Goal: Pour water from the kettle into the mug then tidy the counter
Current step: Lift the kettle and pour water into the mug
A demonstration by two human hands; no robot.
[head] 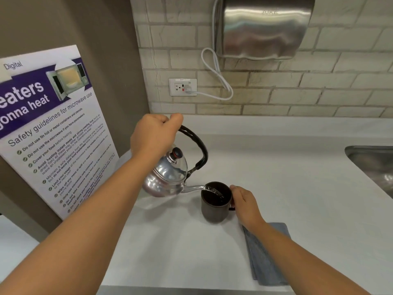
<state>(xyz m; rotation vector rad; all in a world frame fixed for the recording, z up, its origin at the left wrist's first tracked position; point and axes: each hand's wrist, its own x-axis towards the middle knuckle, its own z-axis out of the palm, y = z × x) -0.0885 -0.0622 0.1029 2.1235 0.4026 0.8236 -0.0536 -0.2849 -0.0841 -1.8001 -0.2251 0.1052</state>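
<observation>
Blue folded cloth (265, 256) lies nearest on the white counter (297, 188). Beyond it, the right hand (244, 204) curls its grip around the dark mug (214, 206). The left hand (154, 136), fist clenched on the handle, tilts the steel kettle (168, 177), its spout streaming water into the mug.

Ahead of me, a steel hand dryer (263, 28) hangs on the pale brick wall (319, 92), its white cord (217, 75) looping down to a wall outlet (182, 87) at far left. A microwave safety poster (49, 124) leans at my left. A folded grey-blue cloth (265, 258) lies near right, and a steel sink (374, 165) edges in at far right.
</observation>
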